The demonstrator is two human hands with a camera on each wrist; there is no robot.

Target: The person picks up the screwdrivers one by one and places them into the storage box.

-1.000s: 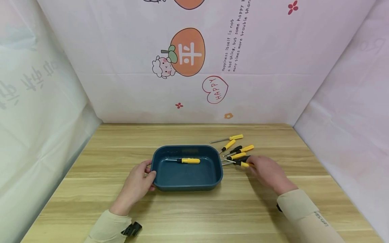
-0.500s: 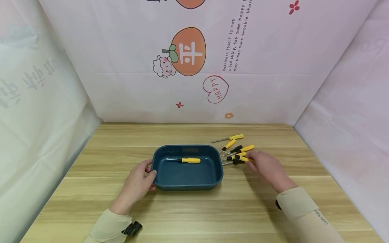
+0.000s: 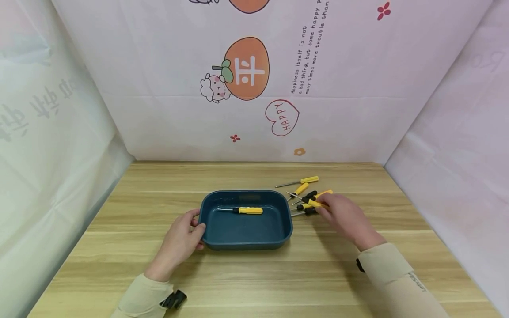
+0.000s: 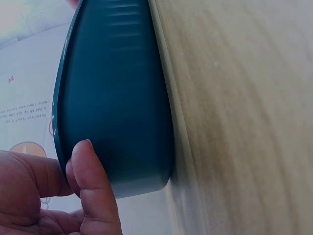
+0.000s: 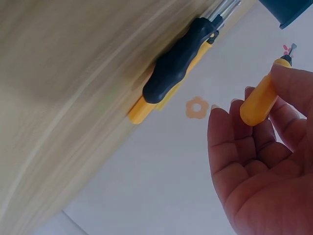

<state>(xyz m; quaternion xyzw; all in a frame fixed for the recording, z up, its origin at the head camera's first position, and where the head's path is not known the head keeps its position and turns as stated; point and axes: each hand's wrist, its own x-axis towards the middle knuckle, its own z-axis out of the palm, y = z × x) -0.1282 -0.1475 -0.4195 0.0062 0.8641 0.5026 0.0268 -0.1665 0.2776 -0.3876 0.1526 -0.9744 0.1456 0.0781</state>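
Observation:
A dark blue rectangular tray [image 3: 245, 244] stands on the wooden table, and one yellow-handled screwdriver [image 3: 249, 210] lies inside it. My left hand [image 3: 180, 238] grips the tray's left end, thumb over the rim and fingers at the outer wall. In the left wrist view the fingers touch the tray's wall [image 4: 117, 88]. My right hand [image 3: 346, 218] pinches a yellow-handled screwdriver [image 5: 259, 103] between thumb and fingers, its shaft pointing toward the back left. It is held above the loose screwdrivers right of the tray.
Several screwdrivers lie by the tray's right end, among them a black-handled screwdriver [image 5: 176, 61]. Farther back lies another yellow screwdriver [image 3: 309, 179]. A white printed sheet [image 3: 179, 123] rises behind the table [image 3: 246, 282], with more white sheets at both sides.
My right hand has lifted the yellow-handled screwdriver slightly up and back, over the other screwdrivers. The left hand and the tray have stayed in place.

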